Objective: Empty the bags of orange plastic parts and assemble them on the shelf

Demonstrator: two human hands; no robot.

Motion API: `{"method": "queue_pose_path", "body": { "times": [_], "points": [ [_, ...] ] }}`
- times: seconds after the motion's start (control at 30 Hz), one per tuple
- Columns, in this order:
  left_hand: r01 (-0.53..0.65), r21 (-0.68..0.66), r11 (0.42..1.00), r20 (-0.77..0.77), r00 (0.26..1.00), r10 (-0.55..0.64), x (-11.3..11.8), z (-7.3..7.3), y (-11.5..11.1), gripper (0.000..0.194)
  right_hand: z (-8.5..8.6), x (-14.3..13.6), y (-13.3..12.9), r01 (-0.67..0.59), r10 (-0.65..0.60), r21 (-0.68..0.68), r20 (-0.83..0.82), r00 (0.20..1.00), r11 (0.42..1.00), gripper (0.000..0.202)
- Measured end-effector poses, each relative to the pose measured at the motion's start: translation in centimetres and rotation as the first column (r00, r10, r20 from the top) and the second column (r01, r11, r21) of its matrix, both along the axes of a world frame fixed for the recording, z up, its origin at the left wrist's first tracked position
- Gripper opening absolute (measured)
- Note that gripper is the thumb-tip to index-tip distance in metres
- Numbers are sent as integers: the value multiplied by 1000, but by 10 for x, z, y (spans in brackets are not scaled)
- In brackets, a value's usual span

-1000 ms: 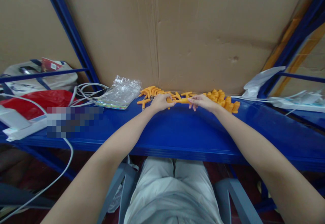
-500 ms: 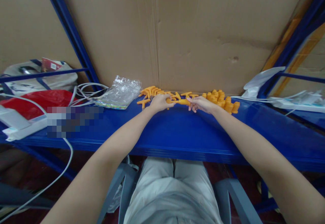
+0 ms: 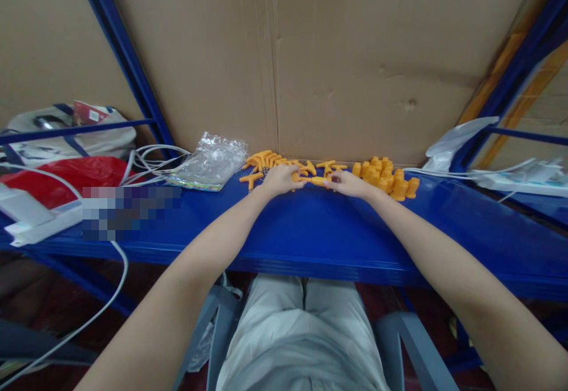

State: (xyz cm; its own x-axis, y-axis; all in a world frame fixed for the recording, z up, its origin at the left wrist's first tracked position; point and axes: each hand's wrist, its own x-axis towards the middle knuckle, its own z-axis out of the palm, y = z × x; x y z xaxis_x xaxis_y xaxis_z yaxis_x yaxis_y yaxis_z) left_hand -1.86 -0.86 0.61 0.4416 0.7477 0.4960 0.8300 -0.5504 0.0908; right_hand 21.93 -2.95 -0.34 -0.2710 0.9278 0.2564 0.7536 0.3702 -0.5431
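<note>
My left hand (image 3: 279, 180) is closed around one end of an orange plastic piece (image 3: 316, 181), held level just above the blue table. My right hand (image 3: 347, 183) pinches the other end between thumb and fingers. The fingers cover both ends, so how the piece is built there is hidden. Behind and left of my hands lie several orange T-shaped pieces (image 3: 251, 180), some with small metal chains. To the right of my right hand several orange cylindrical pieces (image 3: 400, 184) stand in a cluster.
Clear plastic bags (image 3: 212, 163) lie left of the orange pieces. White cables (image 3: 155, 154), a red bag (image 3: 97, 177) and a power strip (image 3: 44, 220) are farther left. A cardboard sheet (image 3: 337, 71) backs the blue table (image 3: 319, 234), between blue metal posts (image 3: 124, 54).
My right hand has shifted slightly, and its fingers have curled in around the end of the orange piece. My left hand stays nearly where it was.
</note>
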Motion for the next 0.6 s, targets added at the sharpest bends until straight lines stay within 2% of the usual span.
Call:
{"method": "queue_pose_path", "body": {
  "times": [0.1,0.2,0.37,0.6],
  "points": [
    [28,-2,1000,30,999,-28,2,0,-1,29,-4,0,6,-31,-6,251,145,989,968,20],
    [25,-2,1000,47,999,-25,2,0,-1,29,-5,-4,5,-118,34,352,235,971,928,26],
    [34,-13,999,82,996,-33,1,-1,1,30,1,-14,-9,-240,108,297,399,910,924,31],
    [93,-2,996,166,982,-91,2,-4,5,27,-1,-16,-13,-270,126,231,495,860,935,46]
  ]
}}
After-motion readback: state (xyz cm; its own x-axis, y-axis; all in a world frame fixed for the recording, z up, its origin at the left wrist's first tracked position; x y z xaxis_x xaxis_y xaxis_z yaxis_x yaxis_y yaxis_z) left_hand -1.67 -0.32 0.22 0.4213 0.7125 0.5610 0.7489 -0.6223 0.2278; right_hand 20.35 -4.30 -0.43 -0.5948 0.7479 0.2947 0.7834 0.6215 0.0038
